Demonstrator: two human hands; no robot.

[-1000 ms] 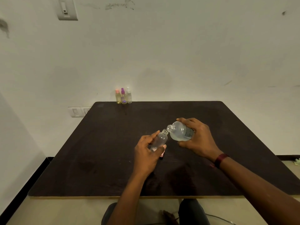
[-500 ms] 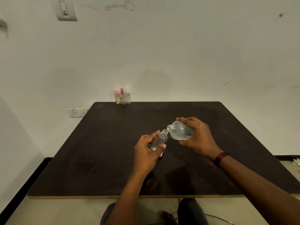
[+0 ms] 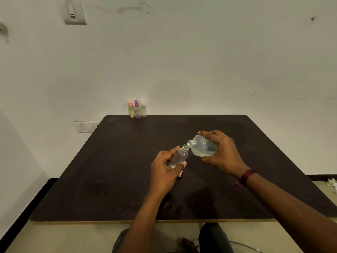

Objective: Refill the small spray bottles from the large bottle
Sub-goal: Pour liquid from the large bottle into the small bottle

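Observation:
My left hand (image 3: pixel 165 169) grips a small clear spray bottle (image 3: pixel 179 156) without its cap, tilted with its open neck up and to the right. My right hand (image 3: pixel 221 152) holds the large clear bottle (image 3: pixel 202 147) on its side, with pale liquid pooled in its lower half. The large bottle's open mouth sits just above and right of the small bottle's neck. A pink spray cap (image 3: pixel 180 174) lies on the dark table (image 3: pixel 109 179) under my left hand, partly hidden.
Three small spray bottles (image 3: pixel 137 109), with pink, purple and white tops, stand together at the table's far edge by the wall. Wall sockets (image 3: pixel 85 126) sit left of the table. My knees show below the near edge.
Both hands and the two bottles have kept almost the same pose; the large bottle's mouth stays at the small bottle's neck.

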